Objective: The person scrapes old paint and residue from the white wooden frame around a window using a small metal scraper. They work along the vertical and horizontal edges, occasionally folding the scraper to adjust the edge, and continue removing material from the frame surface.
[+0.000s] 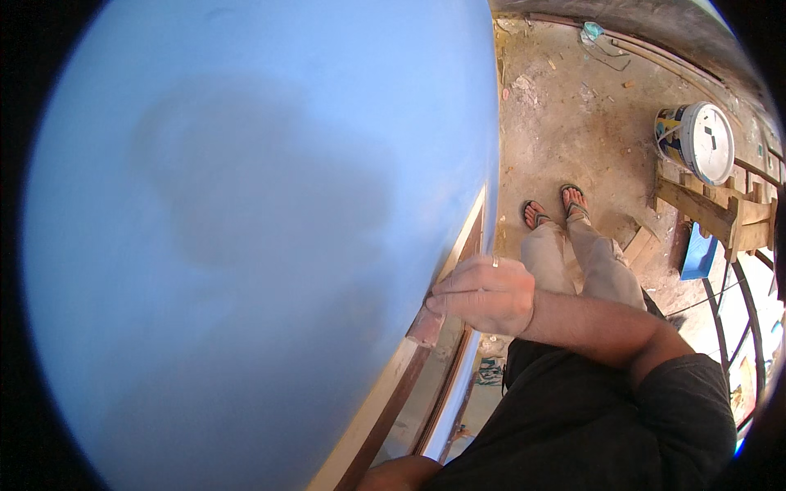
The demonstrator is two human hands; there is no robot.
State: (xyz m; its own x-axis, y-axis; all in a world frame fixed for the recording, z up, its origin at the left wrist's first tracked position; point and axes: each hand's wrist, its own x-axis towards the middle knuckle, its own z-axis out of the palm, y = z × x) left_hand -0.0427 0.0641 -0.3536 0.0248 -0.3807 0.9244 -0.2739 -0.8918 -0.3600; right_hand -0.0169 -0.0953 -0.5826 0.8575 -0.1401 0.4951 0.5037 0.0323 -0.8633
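Observation:
My right hand (482,296), with a ring on one finger, pinches a small reddish-brown folded piece of sandpaper (426,329), or a similar abrasive sheet. The piece lies against the cream edge strip (374,399) of a window frame, where it meets a blue painted wall (295,294). Brown wooden members (451,380) of the frame run alongside the strip. Of my left arm (399,474), only a bit of skin shows at the bottom edge; the left hand is out of view.
A lidded paint bucket (711,142) stands by a rough wooden stand (700,205) at right. Below it sits a blue paint tray (699,253) near curved dark metal bars (748,307). Debris dots the concrete floor (571,135); long pipes (669,64) lie along the far wall.

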